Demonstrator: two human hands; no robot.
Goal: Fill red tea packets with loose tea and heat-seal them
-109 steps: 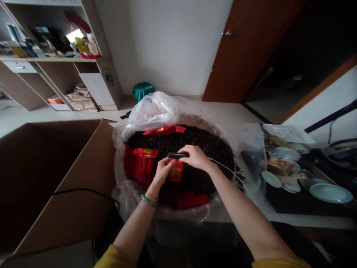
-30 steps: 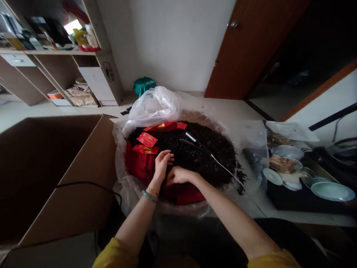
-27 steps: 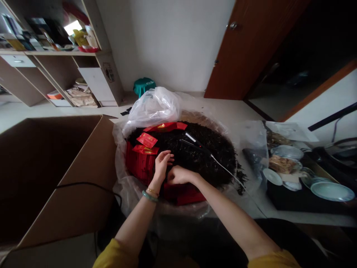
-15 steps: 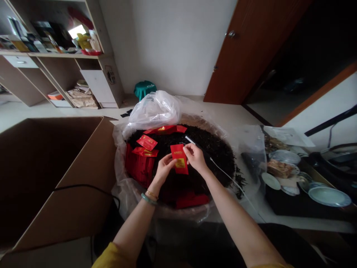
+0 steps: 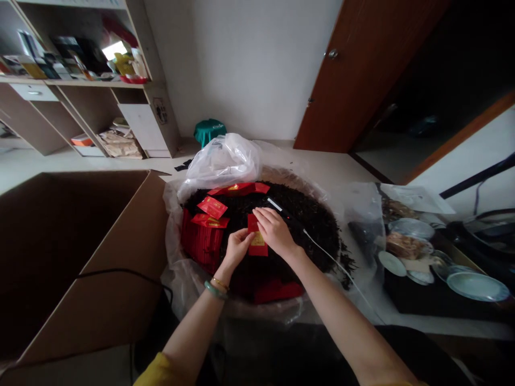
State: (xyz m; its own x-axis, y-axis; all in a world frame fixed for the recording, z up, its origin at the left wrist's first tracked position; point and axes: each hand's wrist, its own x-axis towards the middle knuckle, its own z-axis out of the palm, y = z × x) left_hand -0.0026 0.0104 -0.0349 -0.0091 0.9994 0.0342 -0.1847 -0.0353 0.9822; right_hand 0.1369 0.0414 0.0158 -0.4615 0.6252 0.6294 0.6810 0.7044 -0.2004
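A wide basket lined with clear plastic [image 5: 193, 279] holds a heap of dark loose tea leaves [image 5: 309, 220]. My left hand [image 5: 237, 247] and my right hand [image 5: 273, 229] both pinch one small red packet with a gold label [image 5: 257, 245] above the leaves. Stacks of red packets [image 5: 200, 241] stand along the basket's left side, a loose one [image 5: 212, 206] lies on top, and more [image 5: 277, 289] lie at the near rim. A black sealing tool with a white cord [image 5: 277, 206] rests on the leaves just beyond my right hand.
A large open cardboard box [image 5: 80, 252] stands to the left with a black cable over it. Plates and bowls [image 5: 475, 284] crowd the table at right. A bunched clear bag [image 5: 221, 158] sits behind the basket. Shelves [image 5: 80, 80] and a brown door [image 5: 354, 75] are farther back.
The sealing tool left my right hand and now lies on the leaves. Both hands dipped to the near packets, lifted one red packet, and now hold it lower over the leaves.
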